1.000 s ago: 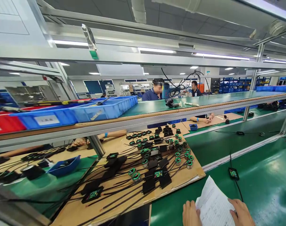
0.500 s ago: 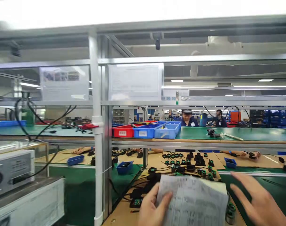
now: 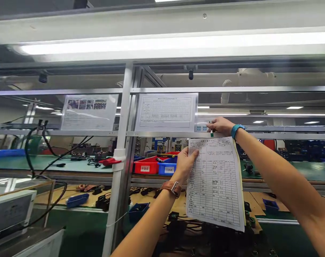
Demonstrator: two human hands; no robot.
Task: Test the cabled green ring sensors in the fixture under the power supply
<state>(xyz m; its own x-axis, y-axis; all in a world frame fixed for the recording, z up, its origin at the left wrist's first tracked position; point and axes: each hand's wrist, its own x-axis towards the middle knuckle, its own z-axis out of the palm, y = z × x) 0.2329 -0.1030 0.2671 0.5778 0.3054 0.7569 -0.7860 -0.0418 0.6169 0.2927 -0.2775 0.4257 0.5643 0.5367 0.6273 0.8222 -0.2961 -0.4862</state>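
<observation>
My left hand (image 3: 186, 162), with a brown watch strap on the wrist, grips a sheaf of papers (image 3: 214, 189) by its upper left edge. The front sheet is a printed form with handwritten entries, and a yellowish sheet shows behind its right side. The papers hang upright just below the metal rail (image 3: 165, 134). At that rail, my right hand (image 3: 221, 125), wearing a blue wristband, has its fingers closed around a small clip with a green end (image 3: 211, 134). The fingers partly hide the clip.
Two printed sheets (image 3: 166, 112) stand on the rail to the left. Behind are a red bin (image 3: 145, 166) and a blue bin (image 3: 167, 167). A white pipe (image 3: 119, 178) rises beside the metal post. Cabled parts (image 3: 178, 223) lie on the lower bench.
The view has tilted up. My left hand has raised the papers toward the rail. My right hand has moved from beside the papers up to the clip and closed on it.
</observation>
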